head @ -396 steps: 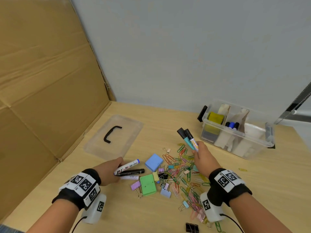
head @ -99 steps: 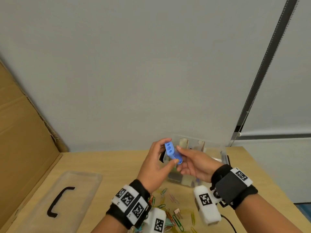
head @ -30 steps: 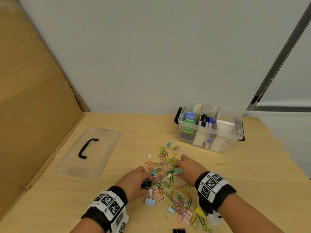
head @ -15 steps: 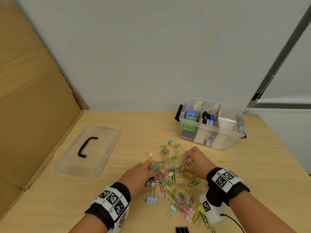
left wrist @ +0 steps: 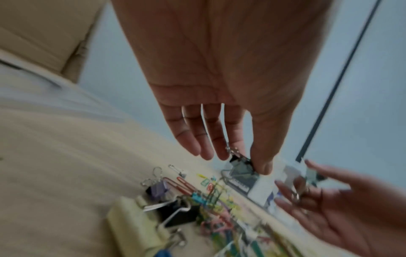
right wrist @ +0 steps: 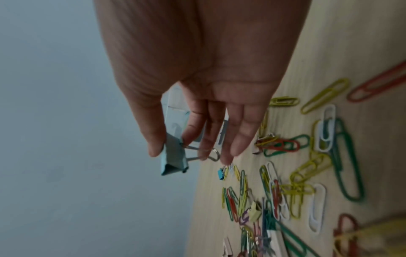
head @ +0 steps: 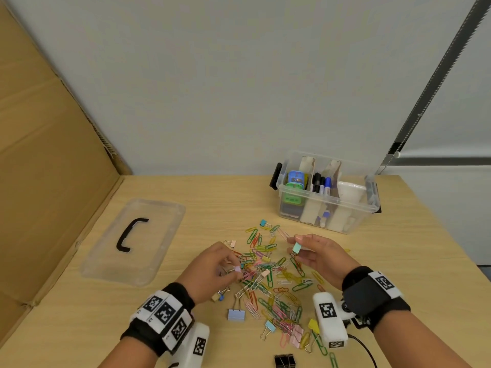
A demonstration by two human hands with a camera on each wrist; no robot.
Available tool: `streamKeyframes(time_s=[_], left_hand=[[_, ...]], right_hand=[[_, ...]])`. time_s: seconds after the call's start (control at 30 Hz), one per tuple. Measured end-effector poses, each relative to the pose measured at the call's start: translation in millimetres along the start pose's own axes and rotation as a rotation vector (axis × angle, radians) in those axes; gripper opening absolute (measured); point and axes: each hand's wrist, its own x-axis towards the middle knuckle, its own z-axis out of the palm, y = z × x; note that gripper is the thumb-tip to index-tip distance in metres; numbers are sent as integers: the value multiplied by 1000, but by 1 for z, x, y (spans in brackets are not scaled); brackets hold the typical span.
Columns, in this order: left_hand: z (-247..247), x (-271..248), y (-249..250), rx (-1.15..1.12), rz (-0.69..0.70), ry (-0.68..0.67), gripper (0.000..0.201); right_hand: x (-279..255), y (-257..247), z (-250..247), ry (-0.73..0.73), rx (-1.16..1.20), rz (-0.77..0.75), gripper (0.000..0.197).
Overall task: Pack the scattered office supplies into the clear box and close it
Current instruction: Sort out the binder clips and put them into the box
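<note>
Above the paper clips (head: 268, 282), right hand (head: 320, 257) pinches a teal binder clip (head: 296, 247); at its 8 o'clock, left hand (head: 210, 269) pinches a black binder clip (left wrist: 240, 165).

Light wooden tabletop (head: 414, 261). Brown cardboard sheet (head: 45, 166) upright along its left edge. Pale wall (head: 239, 75) behind.

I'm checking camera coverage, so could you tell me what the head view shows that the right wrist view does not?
Only the head view shows the lid lying flat on the table, the open clear box with markers inside, and the left hand picking at the pile. Only the right wrist view shows the thumb pressed on the clip's body. Both show the right hand pinching a light blue binder clip above scattered paper clips.
</note>
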Motion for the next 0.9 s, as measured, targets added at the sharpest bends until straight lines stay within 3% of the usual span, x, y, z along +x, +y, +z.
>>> streamKeyframes(time_s=[0.1, 0.23, 0.37, 0.43, 0.57, 0.67, 0.77, 0.9], left_hand=[[-6, -1, 4, -165, -29, 80, 8], [-10, -3, 5, -350, -58, 68, 23], [-2, -8, 7, -303, -82, 11, 12], [3, -13, 11, -283, -109, -32, 10], [11, -18, 14, -171, -141, -103, 41], [17, -19, 15, -75, -132, -136, 28], [18, -23, 15, 28, -145, -152, 31], [22, -29, 13, 199, -127, -161, 14]], right_hand=[[-13, -1, 4, -31, 179, 39, 15], [-25, 2, 8, -24, 128, 117, 8], [-38, 11, 11, -31, -171, 199, 19], [-45, 16, 11, -65, -379, 200, 16], [-58, 25, 15, -98, -744, 115, 16], [-70, 28, 20, -144, -999, 20, 12], [-81, 32, 20, -211, -1144, 1, 1], [-89, 41, 21, -227, -1281, 57, 27]])
